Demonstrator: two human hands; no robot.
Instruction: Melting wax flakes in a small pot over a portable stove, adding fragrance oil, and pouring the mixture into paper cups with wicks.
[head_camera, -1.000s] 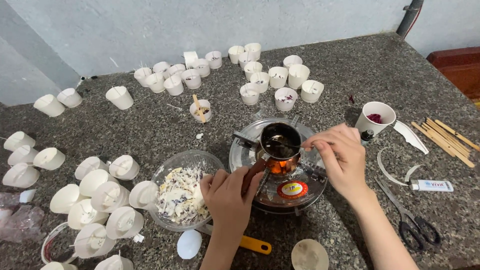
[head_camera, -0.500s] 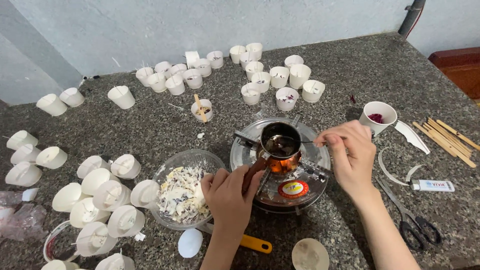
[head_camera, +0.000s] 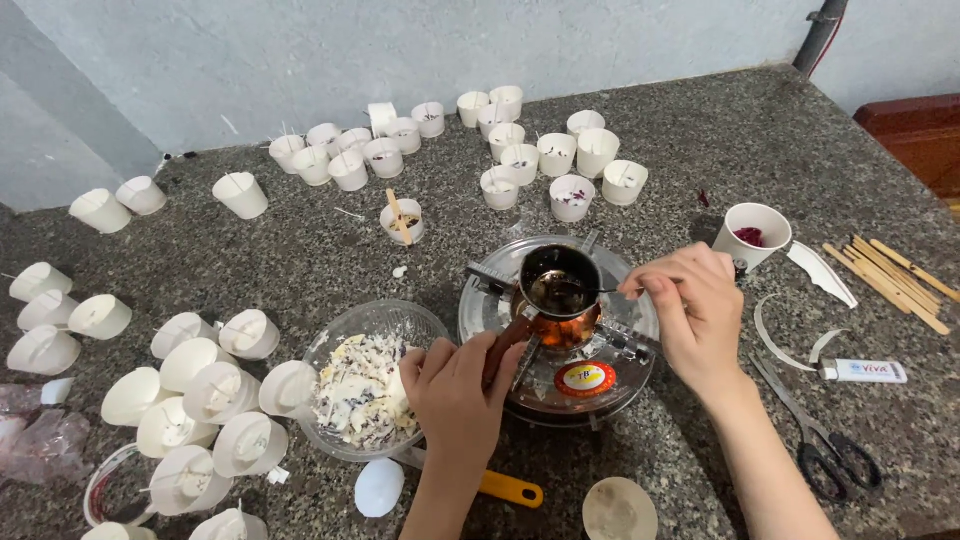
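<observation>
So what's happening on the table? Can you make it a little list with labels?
Left hand: the left hand grips the brown handle of the small pot.
Right hand: the right hand holds a thin stirrer dipped into the pot.
Pot: the small pot holds dark liquid and sits over a flame on the round burner.
Bowl: the clear bowl of pale flakes stands beside the left hand.
Cups: many white cups stand at the back.
Right side: scissors and wooden sticks.
</observation>
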